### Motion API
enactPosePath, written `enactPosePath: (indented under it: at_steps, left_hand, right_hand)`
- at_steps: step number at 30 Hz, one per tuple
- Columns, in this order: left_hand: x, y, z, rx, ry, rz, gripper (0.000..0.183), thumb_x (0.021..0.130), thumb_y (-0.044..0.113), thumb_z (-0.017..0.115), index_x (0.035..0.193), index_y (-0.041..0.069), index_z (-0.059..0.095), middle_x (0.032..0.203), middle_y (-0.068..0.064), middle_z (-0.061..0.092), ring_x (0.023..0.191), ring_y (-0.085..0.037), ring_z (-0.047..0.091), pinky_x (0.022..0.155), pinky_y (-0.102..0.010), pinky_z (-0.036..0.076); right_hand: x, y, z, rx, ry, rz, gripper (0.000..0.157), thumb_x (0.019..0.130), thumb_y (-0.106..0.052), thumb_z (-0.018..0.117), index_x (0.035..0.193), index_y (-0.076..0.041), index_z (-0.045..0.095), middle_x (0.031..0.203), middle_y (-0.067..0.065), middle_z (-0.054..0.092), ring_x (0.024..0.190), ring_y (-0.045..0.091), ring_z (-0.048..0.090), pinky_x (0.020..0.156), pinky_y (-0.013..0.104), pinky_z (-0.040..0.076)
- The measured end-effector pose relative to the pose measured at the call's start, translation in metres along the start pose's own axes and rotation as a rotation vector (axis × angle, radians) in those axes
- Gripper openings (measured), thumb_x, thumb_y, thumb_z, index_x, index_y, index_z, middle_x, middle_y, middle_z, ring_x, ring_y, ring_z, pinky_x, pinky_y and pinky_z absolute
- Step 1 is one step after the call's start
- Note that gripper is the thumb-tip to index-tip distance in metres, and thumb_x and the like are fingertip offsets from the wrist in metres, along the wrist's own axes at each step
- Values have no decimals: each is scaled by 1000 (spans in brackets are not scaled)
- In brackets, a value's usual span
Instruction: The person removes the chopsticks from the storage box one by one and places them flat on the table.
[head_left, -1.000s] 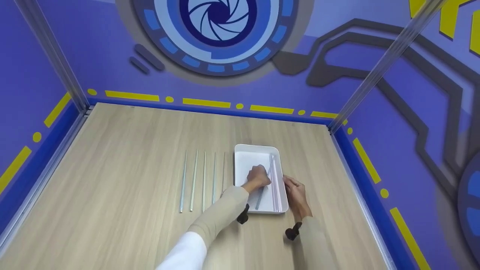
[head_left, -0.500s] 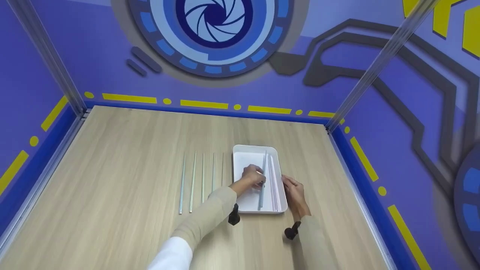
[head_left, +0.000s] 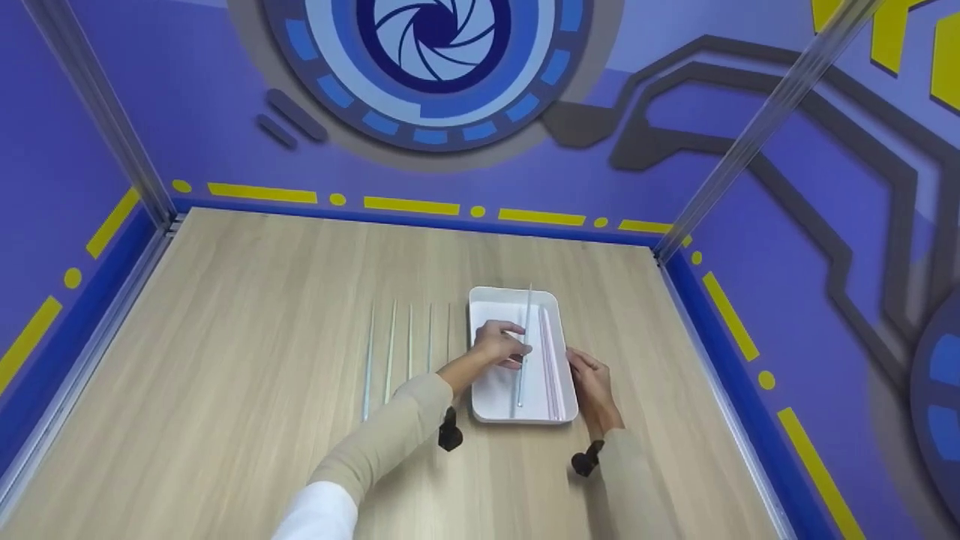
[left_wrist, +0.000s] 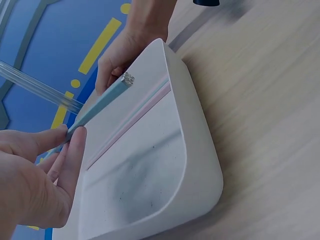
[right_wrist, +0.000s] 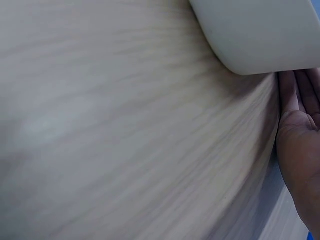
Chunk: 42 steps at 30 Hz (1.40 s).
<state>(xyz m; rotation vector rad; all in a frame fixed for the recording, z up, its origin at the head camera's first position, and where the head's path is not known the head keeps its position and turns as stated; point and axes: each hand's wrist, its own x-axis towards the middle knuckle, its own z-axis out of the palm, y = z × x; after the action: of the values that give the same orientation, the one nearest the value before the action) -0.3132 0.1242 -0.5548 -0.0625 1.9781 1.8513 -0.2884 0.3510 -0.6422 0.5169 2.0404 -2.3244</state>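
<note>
My left hand (head_left: 499, 345) pinches a pale blue chopstick (left_wrist: 102, 102) between thumb and fingers, over the white tray (head_left: 480, 414). The chopstick's thick patterned end points toward me and its thin end reaches over the tray's far rim. Pink chopsticks (head_left: 552, 367) lie lengthwise inside the tray, along its right side. My right hand (head_left: 594, 382) rests at the tray's right wall, its fingers extended against the outside, as the right wrist view (right_wrist: 300, 135) also has it; part of that hand is cut off there.
Several pale blue and greenish chopsticks (head_left: 368, 367) lie in a spaced row on the wooden table (head_left: 247, 360), left of the tray. My left sleeve covers the near ends of some. Blue printed walls (head_left: 420, 176) enclose the table at the back and sides.
The pale blue chopstick, slanted in the tray a second ago, has been straightened and raised, its thin end now past the far rim. My left hand shifted slightly left; the right stayed.
</note>
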Motion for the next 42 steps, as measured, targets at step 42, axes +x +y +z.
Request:
enactPosePath:
  at_steps: [42]
  left_hand:
    - [-30, 1, -102, -101, 86, -40, 47, 90, 1, 74, 135, 1, 59, 111, -15, 69, 102, -33, 74, 74, -28, 66]
  right_hand:
    - [1, -1, 2, -14, 0, -14, 43, 104, -14, 59, 138, 12, 55, 128, 13, 70, 106, 6, 68, 92, 18, 58]
